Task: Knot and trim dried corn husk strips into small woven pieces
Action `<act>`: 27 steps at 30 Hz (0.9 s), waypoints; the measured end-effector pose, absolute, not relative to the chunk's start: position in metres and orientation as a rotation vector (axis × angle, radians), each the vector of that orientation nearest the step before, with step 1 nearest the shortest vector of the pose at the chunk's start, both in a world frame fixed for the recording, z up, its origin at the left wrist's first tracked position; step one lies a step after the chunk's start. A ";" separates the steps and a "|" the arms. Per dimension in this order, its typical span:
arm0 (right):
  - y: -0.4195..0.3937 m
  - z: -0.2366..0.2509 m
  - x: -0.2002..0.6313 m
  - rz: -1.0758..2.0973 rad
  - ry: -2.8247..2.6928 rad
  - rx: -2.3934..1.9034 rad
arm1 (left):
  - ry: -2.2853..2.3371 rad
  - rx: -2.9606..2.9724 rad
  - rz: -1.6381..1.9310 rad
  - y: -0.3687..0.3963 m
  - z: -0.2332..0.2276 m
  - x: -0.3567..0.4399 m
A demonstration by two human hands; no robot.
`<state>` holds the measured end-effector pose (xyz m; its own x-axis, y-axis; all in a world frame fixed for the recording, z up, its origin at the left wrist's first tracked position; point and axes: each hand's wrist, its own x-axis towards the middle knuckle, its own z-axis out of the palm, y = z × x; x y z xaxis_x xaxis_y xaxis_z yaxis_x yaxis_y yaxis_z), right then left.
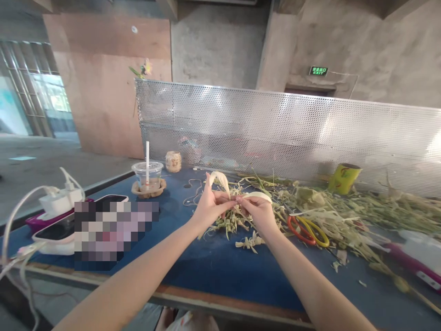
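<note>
My left hand and my right hand meet above a blue-topped table, both pinching one pale, curved strip of dried leaf. One end of the strip curls up over my left hand; the other end arcs over my right hand. Under the hands lies a small heap of cut green and pale leaf pieces. Red and yellow handled scissors lie on the table just right of my right hand.
A plastic cup with a straw stands on a woven coaster at the back left. Phones and a white charger lie at the left edge. Loose dried leaves and stalks spread to the right, before a perforated metal screen. A yellow-green cup stands there.
</note>
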<state>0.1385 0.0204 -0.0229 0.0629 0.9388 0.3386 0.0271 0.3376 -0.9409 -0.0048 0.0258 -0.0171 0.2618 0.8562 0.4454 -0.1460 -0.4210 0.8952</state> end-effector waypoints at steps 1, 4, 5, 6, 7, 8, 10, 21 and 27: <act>0.020 -0.023 0.138 0.848 -1.322 -1.016 | 0.685 1.601 1.332 0.025 -0.017 -0.005; 0.020 -0.022 0.138 0.675 -1.369 -1.016 | 0.717 1.623 1.328 0.023 -0.018 -0.004; 0.020 -0.022 0.138 0.642 -1.388 -0.996 | 0.723 1.627 1.325 0.022 -0.018 -0.004; 0.020 -0.022 0.138 0.632 -1.405 -0.980 | 0.726 1.628 1.328 0.021 -0.018 -0.004; 0.021 -0.022 0.139 0.643 -1.421 -0.974 | 0.726 1.627 1.336 0.021 -0.019 -0.004; 0.021 -0.023 0.139 0.658 -1.441 -0.974 | 0.725 1.628 1.339 0.021 -0.019 -0.004; 0.023 -0.023 0.141 0.638 -1.480 -0.965 | 0.712 1.624 1.339 0.022 -0.019 -0.004; 0.032 -0.026 0.147 0.830 -1.487 -0.956 | 0.642 1.584 1.282 0.022 -0.016 -0.005; 0.026 -0.026 0.141 1.157 -1.698 -0.922 | 0.701 1.567 1.309 0.029 -0.019 -0.012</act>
